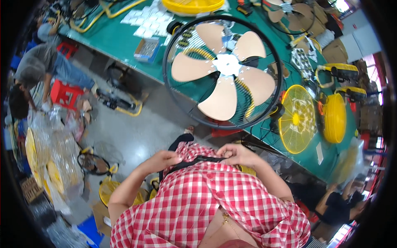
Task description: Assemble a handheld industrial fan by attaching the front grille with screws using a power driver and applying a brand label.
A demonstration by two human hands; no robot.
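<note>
At my waist, a black strap (194,162) runs across my red-and-white checked shirt (186,186). My left hand (164,160) is closed at its left end, with thumb and fingers pinched together. My right hand (236,154) pinches near the strap's other end, fingers curled. Which of strap or shirt cloth each hand grips is partly hidden. Beyond my hands, a large fan (227,65) with a black ring guard and several beige blades lies on the green workbench (120,51). Neither hand touches it.
Yellow fan guards (296,119) stand on the bench at right. A blue box of small parts (147,50) sits near the bench edge. A person (45,62) bends by a red stool (66,94) at left. Wrapped yellow guards (56,161) and a small fan (94,163) lie on the floor.
</note>
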